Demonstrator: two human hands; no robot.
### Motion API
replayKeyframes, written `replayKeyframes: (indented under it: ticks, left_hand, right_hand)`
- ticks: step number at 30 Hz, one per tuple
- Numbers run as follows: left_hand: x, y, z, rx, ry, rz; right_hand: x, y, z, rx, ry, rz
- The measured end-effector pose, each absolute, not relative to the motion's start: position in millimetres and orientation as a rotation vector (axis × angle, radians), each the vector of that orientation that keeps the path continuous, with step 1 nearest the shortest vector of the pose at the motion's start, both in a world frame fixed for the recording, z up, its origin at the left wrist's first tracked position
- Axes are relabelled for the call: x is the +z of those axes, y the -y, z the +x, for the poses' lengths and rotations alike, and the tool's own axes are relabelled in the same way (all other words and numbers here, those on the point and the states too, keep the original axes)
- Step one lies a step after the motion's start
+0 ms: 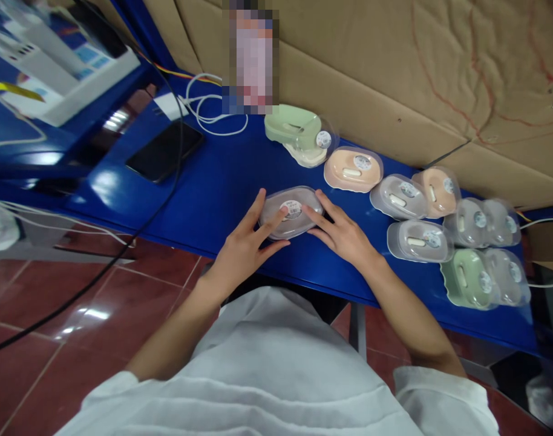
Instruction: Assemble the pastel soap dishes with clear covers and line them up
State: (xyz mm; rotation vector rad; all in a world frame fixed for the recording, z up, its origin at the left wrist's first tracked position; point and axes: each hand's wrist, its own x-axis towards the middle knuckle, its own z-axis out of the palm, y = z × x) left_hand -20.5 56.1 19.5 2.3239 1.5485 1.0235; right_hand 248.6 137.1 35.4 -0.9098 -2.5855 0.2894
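Observation:
A grey oval soap box (276, 225) with a clear plastic lid lies on the blue table in front of me. A round printed label (293, 210) is on its lid. My left hand (244, 248) is around the box's left end, with one fingertip on the label and the thumb along the near edge. From the other side, my right hand (342, 233) grips the right end, one finger also reaching the label. Nearest to my right hand among the other boxes is a peach one (337, 172) with a similar lid and label.
To the right stand several lidded boxes, including a grey one (419, 241) and a green one (467, 281). Green trays (292, 124) lie at the back. A black phone (165, 151), a white charger (171, 107) and a black cable (135, 236) are at left. Cardboard (349, 66) lines the back.

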Motion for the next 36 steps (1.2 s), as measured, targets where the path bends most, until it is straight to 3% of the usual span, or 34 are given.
replayKeyframes:
  ticks: [27, 36]
  left_hand:
    - [8.6, -49.9, -21.7, 1.205, -1.680, 2.401]
    - [8.0, -51.2, -20.9, 1.210, -1.662, 2.351]
  right_hand:
    - [31.8, -136.6, 243.2, 0.104, 2.614, -0.819]
    - [35.2, -136.8, 243.2, 0.201, 2.638, -0.891]
